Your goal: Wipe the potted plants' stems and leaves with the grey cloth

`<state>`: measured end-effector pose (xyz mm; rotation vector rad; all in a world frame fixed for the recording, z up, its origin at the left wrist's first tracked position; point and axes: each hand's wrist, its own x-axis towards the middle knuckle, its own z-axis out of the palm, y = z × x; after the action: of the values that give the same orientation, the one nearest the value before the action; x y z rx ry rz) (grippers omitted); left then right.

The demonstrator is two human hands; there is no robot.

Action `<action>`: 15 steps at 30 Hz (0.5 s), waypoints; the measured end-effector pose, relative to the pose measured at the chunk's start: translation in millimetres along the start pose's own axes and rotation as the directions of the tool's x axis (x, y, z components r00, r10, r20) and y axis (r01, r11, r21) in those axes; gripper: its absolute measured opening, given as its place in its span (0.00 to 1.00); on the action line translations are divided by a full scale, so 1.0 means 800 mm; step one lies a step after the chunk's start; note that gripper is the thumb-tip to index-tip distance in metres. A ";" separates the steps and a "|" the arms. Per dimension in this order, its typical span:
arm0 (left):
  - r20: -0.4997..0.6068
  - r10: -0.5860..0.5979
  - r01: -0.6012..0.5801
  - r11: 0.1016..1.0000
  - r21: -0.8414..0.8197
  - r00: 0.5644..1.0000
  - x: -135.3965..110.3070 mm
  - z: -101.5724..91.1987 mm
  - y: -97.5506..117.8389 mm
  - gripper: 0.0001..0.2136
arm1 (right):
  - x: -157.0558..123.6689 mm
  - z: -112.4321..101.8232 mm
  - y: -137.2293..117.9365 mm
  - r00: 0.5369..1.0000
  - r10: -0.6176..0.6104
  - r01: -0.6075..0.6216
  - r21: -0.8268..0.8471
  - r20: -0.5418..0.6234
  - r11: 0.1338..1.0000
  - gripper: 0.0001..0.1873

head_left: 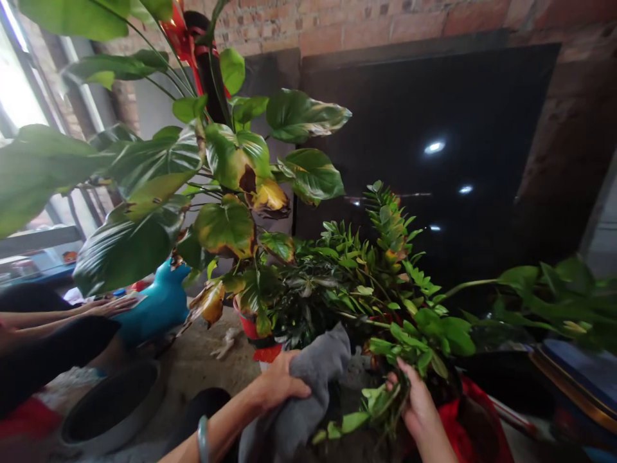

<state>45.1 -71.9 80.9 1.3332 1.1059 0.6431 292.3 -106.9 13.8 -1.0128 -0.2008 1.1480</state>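
Observation:
My left hand (278,384) is closed on a grey cloth (315,379), which it presses against the low green plant in front of me. My right hand (418,402) is wrapped round a bunch of that plant's leafy stems (385,402) and holds them up from below. The small-leaved plant (380,276) stands in a red pot (475,418) at the lower right. Beside it a tall plant with broad, partly yellowed leaves (226,225) rises from another red pot (248,325).
Another person's arms and hand (108,305) reach in from the left towards a blue object (161,305). An empty grey bowl-shaped pot (113,408) sits at the lower left. A large black screen (434,161) stands against the brick wall behind. More leaves fill the right.

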 end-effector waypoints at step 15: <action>-0.047 0.168 -0.139 0.920 0.366 0.985 0.008 -0.010 0.025 0.10 | 0.000 0.003 -0.001 0.992 0.072 -0.066 0.053 -0.108 0.996 0.19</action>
<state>44.9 -59.2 99.6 1.7387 1.2319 0.6283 291.5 -105.8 15.8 -1.0429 -0.0501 1.1510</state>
